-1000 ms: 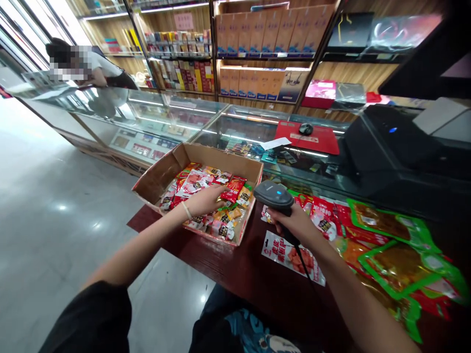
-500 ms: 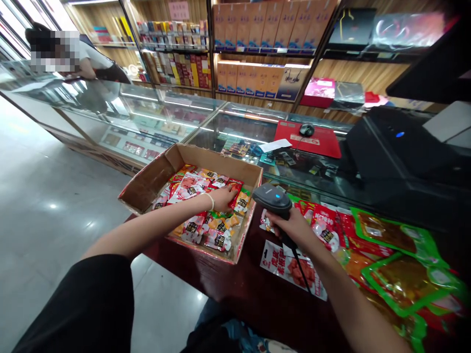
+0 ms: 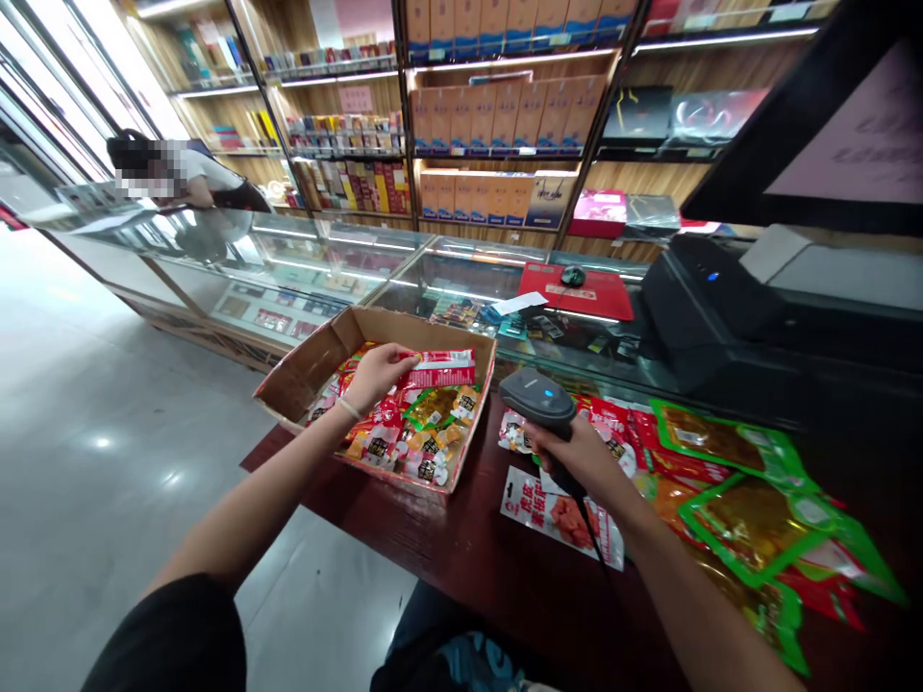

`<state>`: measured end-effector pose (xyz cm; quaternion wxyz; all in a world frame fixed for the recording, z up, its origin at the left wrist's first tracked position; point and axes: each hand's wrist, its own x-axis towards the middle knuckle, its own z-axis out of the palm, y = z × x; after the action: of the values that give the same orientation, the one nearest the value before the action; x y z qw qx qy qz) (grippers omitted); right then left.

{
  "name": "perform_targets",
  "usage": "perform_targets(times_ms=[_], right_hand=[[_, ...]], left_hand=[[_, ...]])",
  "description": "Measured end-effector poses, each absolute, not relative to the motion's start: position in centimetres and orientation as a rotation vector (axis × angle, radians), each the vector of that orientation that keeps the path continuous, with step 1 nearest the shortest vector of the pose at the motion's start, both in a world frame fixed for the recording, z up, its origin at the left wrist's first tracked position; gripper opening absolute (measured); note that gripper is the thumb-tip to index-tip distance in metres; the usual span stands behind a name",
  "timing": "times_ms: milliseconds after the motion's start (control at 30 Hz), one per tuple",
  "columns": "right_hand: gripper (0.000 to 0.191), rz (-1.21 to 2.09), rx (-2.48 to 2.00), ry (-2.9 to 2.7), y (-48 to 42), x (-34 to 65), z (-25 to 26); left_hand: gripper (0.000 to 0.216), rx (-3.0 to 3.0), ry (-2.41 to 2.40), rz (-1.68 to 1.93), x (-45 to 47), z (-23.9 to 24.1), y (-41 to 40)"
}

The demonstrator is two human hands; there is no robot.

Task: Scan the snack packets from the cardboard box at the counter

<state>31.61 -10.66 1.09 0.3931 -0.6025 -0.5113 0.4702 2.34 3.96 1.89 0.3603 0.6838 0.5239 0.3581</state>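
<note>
My left hand [image 3: 379,375] pinches one end of a red snack packet [image 3: 443,368], its printed back turned up, above the open cardboard box [image 3: 454,481]. Small snack packets [image 3: 425,450] in red, white, orange and green fill the box. My right hand [image 3: 581,452] is closed round the grip of a black barcode scanner [image 3: 537,399] with a small blue light, just right of the box. Its cable runs down over a white snack bag [image 3: 562,519] with red lettering. More red and green-edged snack bags [image 3: 754,524] lie in a pile beside my right forearm.
Behind the box runs a glass display counter [image 3: 338,259] with a red mat [image 3: 606,303] and a mouse [image 3: 573,276]. A black checkout machine [image 3: 710,317] stands at the right. A person [image 3: 194,178] leans on the counter at far left. Boxed goods line the shelves [image 3: 468,159].
My left hand has moved left and lifted a red packet from among the others. The white-and-red bag on top in the box no longer shows. The view has tilted up; my right hand still grips the scanner.
</note>
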Motion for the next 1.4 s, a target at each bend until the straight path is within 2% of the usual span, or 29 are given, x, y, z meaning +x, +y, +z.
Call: perform_targets(times_ms=[133,300,767,1100,1400], right_hand=[[0.039,1.156,-1.544,-1.278,-12.0,31.9,1.8],[0.038,1.087,-1.553,-1.261,-13.7,32.3,2.6],[0.038,1.045,-1.462,-1.06,-18.2,35.2,2.9],[0.038,1.034,-1.418,-0.968,-19.8,37.6,1.7],[0.039,0.946,-1.401,-0.642,-25.0,44.3,-1.2]], left_hand=[[0.04,1.388,1.218,0.977,2.6,2.5,2.0],[0.045,1.28,1.08,1.015,4.7,3.4,-0.1],[0.034,1.756,1.082,1.077,10.8,3.0,-3.0],[0.035,1.797,1.071,1.003,13.7,3.6,-4.2],[0.032,1.955,0.881,0.816,23.3,3.6,-5.6]])
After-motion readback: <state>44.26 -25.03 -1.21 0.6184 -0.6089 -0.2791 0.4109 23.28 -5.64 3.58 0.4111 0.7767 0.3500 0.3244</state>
